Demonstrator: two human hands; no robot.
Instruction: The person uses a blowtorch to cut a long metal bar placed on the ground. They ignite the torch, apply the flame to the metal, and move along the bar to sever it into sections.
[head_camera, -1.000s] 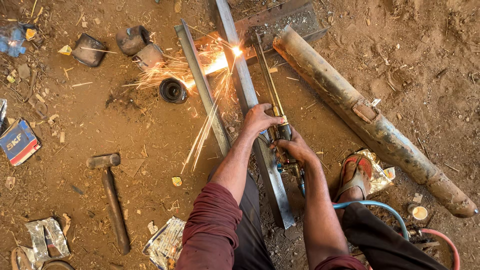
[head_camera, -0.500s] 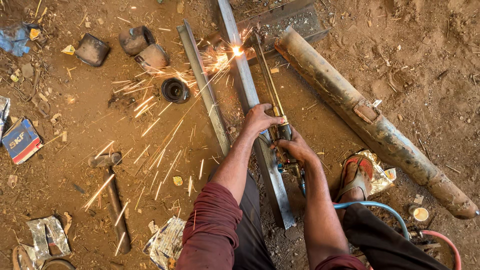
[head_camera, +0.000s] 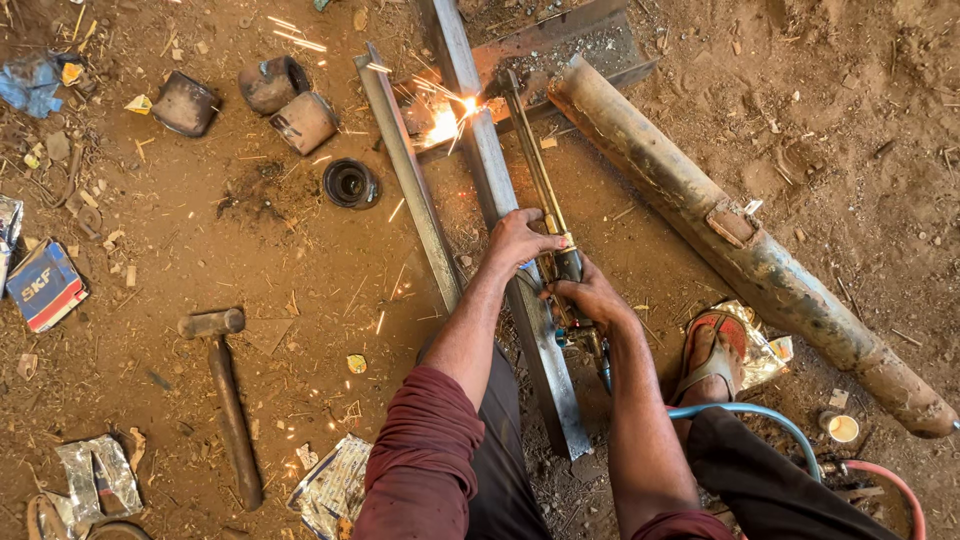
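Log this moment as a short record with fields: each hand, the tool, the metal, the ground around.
left hand: grips the torch's tube
right hand: grips the torch's handle end
torch: tip at the steel bar, sparks flying
steel bar: lies on dirt, beside a second bar
pipe: rusty, right of the bars
hammer: on dirt, left
hoses: blue and red, lower right

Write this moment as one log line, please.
left hand: steadies torch | right hand: grips torch handle | flame on steel bar, sparks | hammer on dirt
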